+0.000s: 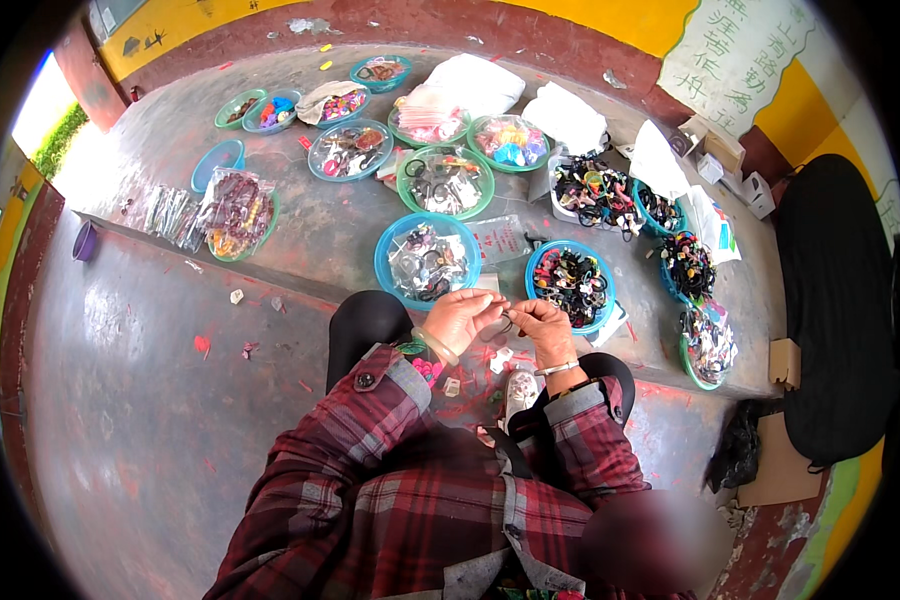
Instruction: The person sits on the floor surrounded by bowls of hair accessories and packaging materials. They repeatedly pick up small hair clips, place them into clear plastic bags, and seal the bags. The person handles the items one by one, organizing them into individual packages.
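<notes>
My left hand (460, 318) and my right hand (547, 334) meet in front of my knees, fingertips pinched close together. Between them hangs a thin dark loop, seemingly a black hair tie (500, 330); the fingers partly hide it. Just beyond the left hand is a blue basket (382, 262) of small bagged pieces (428, 262). By the right hand stands another blue basket (610, 283), heaped with dark hair ties (568, 285) bearing colourful bits.
A green basket (487, 190) and several other plastic baskets spread over the raised concrete step. White sacks (478, 84) lie behind them. At the right are a long black bag (835, 320) and cardboard (782, 465). A purple bowl (85, 242) sits far left.
</notes>
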